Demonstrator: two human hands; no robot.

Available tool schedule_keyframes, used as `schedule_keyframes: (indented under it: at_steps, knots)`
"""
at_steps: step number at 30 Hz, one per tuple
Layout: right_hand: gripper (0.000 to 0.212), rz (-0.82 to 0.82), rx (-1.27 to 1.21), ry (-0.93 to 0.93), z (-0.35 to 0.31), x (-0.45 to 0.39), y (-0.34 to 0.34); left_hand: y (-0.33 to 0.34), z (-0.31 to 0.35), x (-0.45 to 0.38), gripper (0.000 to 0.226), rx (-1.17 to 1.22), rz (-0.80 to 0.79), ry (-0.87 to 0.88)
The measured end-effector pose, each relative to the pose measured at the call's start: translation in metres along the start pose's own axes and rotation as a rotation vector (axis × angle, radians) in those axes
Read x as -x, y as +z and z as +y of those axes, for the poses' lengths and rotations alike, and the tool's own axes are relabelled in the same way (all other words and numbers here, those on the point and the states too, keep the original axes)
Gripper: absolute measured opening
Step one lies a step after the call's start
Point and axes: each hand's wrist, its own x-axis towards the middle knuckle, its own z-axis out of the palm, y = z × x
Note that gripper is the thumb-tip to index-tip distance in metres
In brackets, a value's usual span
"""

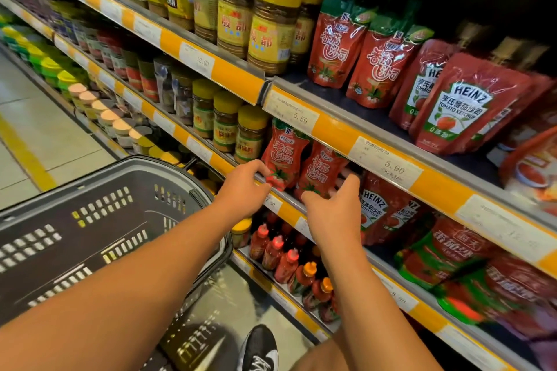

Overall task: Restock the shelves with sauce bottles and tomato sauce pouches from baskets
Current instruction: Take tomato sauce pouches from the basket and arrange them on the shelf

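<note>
The grey basket [99,220] hangs at the person's left. The left grip [245,187] pinches a red tomato sauce pouch [281,159] standing on the middle shelf [289,211]; the right grip [334,208], fingers loosely spread, touches the neighbouring pouch [319,172]. This looks like straightening; next, both likely need pushing upright against the Heinz pouches [376,208].

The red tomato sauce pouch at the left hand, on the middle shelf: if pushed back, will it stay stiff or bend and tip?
The red tomato sauce pouch is probably soft: its film looks creased and it leans on the next pouch. It stands upright on a narrow base, so a push high up may tip it. The left hand touches it low, which seems safer.
</note>
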Motion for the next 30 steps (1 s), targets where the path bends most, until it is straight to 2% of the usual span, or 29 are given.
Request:
schedule_keyframes:
  at_steps: [2, 5, 8, 15, 18, 20, 24, 30]
  knots:
    - [0.039, -0.094, 0.072, 0.005, 0.009, -0.001, 0.002, 0.000, 0.001, -0.002, 0.011, -0.050, -0.029, 0.001]
    - [0.041, -0.239, 0.394, -0.024, 0.017, -0.009, 0.010, -0.001, 0.008, -0.004, 0.017, -0.175, -0.104, 0.040]
    - [0.054, -0.256, 0.541, -0.028, 0.020, -0.021, 0.016, 0.000, 0.013, -0.010, 0.032, -0.299, -0.147, 0.105]
    - [0.049, -0.250, 0.543, 0.006, 0.024, -0.049, 0.028, 0.013, 0.010, -0.032, 0.033, -0.552, -0.193, 0.182]
    - [0.042, -0.289, 0.564, 0.023, 0.026, -0.058, 0.030, 0.022, 0.010, -0.042, 0.020, -0.578, -0.196, 0.186]
    - [0.041, -0.303, 0.581, 0.043, 0.026, -0.062, 0.032, 0.025, 0.011, -0.048, 0.022, -0.556, -0.191, 0.166]
    - [0.064, -0.281, 0.550, 0.089, 0.028, -0.068, 0.033, 0.032, 0.019, -0.058, 0.027, -0.547, -0.207, 0.133]
    - [0.076, -0.255, 0.459, 0.102, 0.031, -0.071, 0.031, 0.039, 0.022, -0.067, 0.034, -0.608, -0.239, 0.154]
